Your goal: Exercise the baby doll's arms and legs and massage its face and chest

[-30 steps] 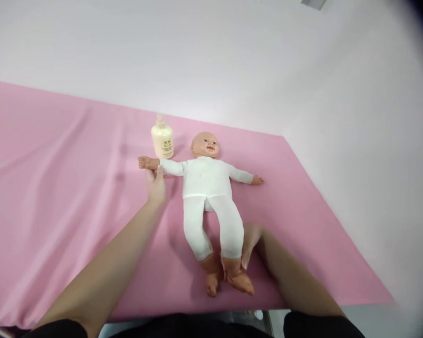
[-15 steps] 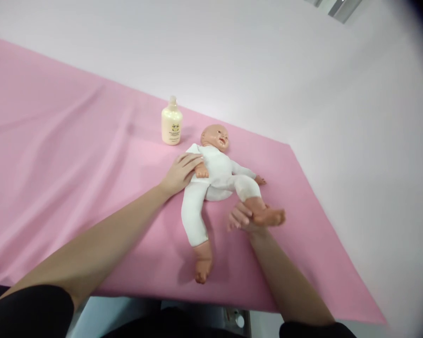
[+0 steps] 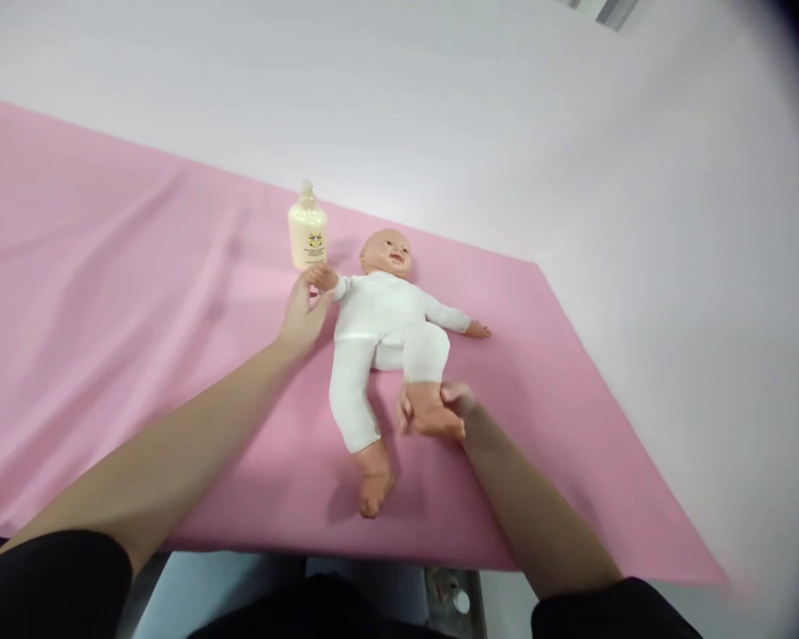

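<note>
A baby doll point(image 3: 383, 306) with a white cloth body lies on its back, its bald head toward the far edge. My left hand point(image 3: 301, 312) is closed round the doll's small hand point(image 3: 322, 277), on the side toward the bottle. That doll arm reaches out sideways from the body. Beneath the doll's bent leg, my right hand point(image 3: 458, 398) curls round the ankle, partly hidden behind the foot point(image 3: 432, 413). The other leg point(image 3: 354, 399) lies stretched toward me. Just beyond my left hand stands a cream-coloured bottle point(image 3: 308, 232) with a label.
A pink cloth point(image 3: 139, 293) with folds on the left covers the table. A white wall or surface point(image 3: 573, 133) lies beyond its far edge. Below the near edge, a container with a white round item point(image 3: 462, 602) shows beside my legs.
My left hand has moved outward from the doll's torso, and the doll's arm now extends sideways. My right hand has shifted left with the bent leg. The view has turned slightly.
</note>
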{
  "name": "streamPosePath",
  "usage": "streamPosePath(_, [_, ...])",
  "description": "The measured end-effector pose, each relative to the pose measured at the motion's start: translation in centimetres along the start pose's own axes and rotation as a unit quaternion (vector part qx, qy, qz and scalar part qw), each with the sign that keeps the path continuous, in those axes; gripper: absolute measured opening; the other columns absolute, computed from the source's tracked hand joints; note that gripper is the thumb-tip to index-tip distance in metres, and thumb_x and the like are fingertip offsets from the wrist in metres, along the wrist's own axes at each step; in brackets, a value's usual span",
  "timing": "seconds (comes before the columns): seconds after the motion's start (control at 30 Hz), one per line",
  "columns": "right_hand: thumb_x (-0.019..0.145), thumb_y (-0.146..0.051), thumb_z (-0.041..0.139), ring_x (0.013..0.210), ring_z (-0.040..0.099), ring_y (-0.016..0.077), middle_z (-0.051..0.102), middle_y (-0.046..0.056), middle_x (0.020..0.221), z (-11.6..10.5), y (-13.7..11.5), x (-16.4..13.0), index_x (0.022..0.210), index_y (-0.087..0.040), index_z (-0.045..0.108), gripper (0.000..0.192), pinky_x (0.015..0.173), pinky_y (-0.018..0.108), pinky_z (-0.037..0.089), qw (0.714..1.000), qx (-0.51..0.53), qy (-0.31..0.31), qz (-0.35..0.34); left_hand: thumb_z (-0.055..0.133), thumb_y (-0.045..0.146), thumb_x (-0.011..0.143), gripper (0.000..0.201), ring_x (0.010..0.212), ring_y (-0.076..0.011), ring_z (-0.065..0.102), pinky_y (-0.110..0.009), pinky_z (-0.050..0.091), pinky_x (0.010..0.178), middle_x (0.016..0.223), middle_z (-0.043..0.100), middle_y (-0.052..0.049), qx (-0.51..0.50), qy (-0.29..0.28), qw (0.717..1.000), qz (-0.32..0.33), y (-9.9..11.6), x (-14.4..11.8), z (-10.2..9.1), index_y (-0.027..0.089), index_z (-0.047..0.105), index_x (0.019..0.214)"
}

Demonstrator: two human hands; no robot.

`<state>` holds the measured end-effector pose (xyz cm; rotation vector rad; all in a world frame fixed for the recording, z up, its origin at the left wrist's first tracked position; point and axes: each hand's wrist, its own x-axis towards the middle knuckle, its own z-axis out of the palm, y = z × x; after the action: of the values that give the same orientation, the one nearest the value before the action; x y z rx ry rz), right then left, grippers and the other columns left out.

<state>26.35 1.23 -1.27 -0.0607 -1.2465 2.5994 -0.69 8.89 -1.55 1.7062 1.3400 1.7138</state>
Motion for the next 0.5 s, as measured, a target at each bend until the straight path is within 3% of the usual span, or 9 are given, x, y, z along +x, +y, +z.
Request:
streamPosePath(0.07, [0.067, -0.048, 0.075, 0.091, 0.068, 0.0268, 0.071, 0.016, 0.096, 0.2, 0.1, 0.2, 0.098, -0.006, 0.068, 0.053, 0.082, 0.036, 0.053, 0.99, -0.041, -0.11, 0.08, 0.056, 0.041, 0.089, 0.043, 0.114, -0.0247, 0.056, -0.04, 0.049, 0.092, 0.128, 0.056, -0.01, -0.056, 0.042, 0.996, -0.06, -1.1, 0.7, -0.4, 0.023, 0.044, 0.126])
streamPosePath(0.13, [0.07, -0.044, 0.075, 0.096, 0.068, 0.0268, 0.071, 0.016, 0.099, 0.6, 0.0, 0.4, 0.101, -0.007, 0.069, 0.048, 0.087, 0.034, 0.052, 0.971, -0.08, -0.164, 0.157, 0.053, 0.043, 0.091, 0.045, 0.119, -0.0252, 0.054, -0.039, 0.052, 0.09, 0.136, 0.049, -0.012, -0.101, 0.071, 0.988, -0.098, -2.2, 1.3, -0.7, 0.024, 0.038, 0.129])
streamPosePath(0.2, [0.072, -0.04, 0.076, 0.098, 0.068, 0.0243, 0.072, 0.012, 0.096, 0.9, -0.3, 0.5, 0.098, -0.01, 0.07, 0.04, 0.088, 0.03, 0.052, 0.959, -0.11, -0.161, 0.204, 0.049, 0.044, 0.093, 0.044, 0.12, -0.025, 0.054, -0.039, 0.054, 0.087, 0.14, 0.044, -0.012, -0.146, 0.093, 0.975, -0.136, -3.1, 1.6, -1.0, 0.026, 0.034, 0.13])
streamPosePath(0.3, [0.07, -0.035, 0.078, 0.096, 0.069, 0.0208, 0.073, 0.008, 0.089, 1.2, -0.5, 0.4, 0.093, -0.012, 0.07, 0.034, 0.087, 0.025, 0.051, 0.96, -0.127, -0.129, 0.213, 0.047, 0.043, 0.094, 0.042, 0.116, -0.0242, 0.058, -0.042, 0.057, 0.085, 0.143, 0.04, -0.012, -0.191, 0.105, 0.962, -0.164, -3.3, 1.6, -1.0, 0.029, 0.03, 0.13])
streamPosePath(0.4, [0.071, -0.035, 0.078, 0.098, 0.068, 0.0229, 0.073, 0.01, 0.093, 0.8, -0.2, 0.5, 0.097, -0.011, 0.069, 0.038, 0.089, 0.028, 0.052, 0.961, -0.114, -0.139, 0.21, 0.049, 0.04, 0.094, 0.044, 0.12, -0.0244, 0.055, -0.043, 0.055, 0.09, 0.144, 0.038, -0.011, -0.177, 0.082, 0.975, -0.112, -2.1, 1.1, -0.5, 0.03, 0.03, 0.132])
streamPosePath(0.5, [0.069, -0.046, 0.076, 0.101, 0.067, 0.0288, 0.072, 0.017, 0.1, 0.1, 0.4, 0.6, 0.101, -0.009, 0.067, 0.05, 0.088, 0.038, 0.052, 0.972, -0.047, -0.174, 0.15, 0.05, 0.032, 0.093, 0.04, 0.125, -0.0242, 0.048, -0.044, 0.047, 0.102, 0.137, 0.047, -0.01, -0.093, 0.041, 0.995, 0.01, -0.3, 0.3, -0.1, 0.025, 0.04, 0.131])
